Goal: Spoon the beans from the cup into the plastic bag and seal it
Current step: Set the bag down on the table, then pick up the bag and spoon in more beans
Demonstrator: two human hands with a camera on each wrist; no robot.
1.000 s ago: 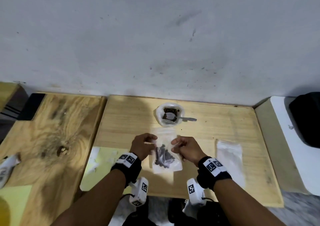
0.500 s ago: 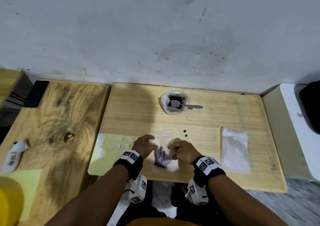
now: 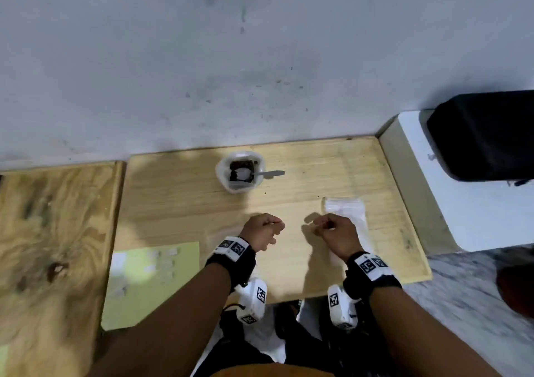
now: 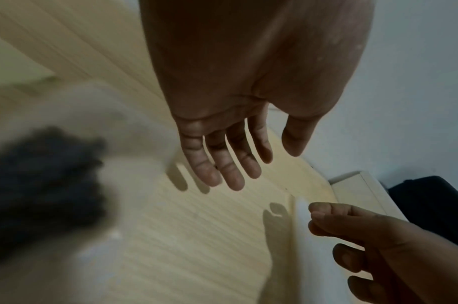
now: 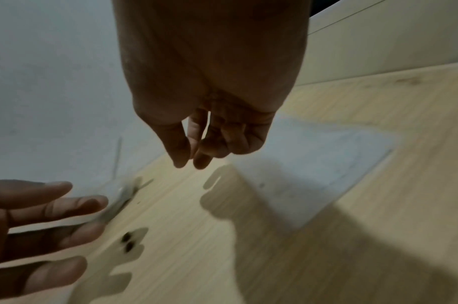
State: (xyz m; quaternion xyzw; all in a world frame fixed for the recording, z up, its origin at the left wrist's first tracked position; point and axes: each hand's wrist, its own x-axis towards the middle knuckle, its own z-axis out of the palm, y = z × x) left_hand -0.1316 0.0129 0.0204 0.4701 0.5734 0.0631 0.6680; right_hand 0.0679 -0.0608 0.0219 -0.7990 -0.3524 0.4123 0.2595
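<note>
So half a second earlier both hands were down on the plastic bag (image 4: 98,107), pinching along its top. At this moment they had let go. The left hand (image 3: 261,230) hung above the table (image 3: 173,203) with its fingers (image 4: 230,172) spread loosely and nothing in them. The right hand (image 3: 336,232) was off to its side, well apart from the left, fingers loosely curled with the thumb near the forefinger, and as far as I could see it held nothing either.

The bag lay flat on the table just by the left wrist, with the dark heap of beans (image 4: 40,185) inside. It was badly smeared in the left wrist view and mostly hidden in the head view, so I honestly couldn't tell if the zip strip was fully closed.

The cup (image 3: 241,171) sat at the far side with the spoon (image 3: 273,173) left in it, and there seemed to be some beans in there too. Two stray beans (image 5: 126,241) were lying loose on the wood near the left fingers. A spare empty bag (image 3: 345,212) lay under the right hand's side.

My read: releasing the bag suggested the sealing step was done or nearly so, with the spilled pair as the loose end.
</note>
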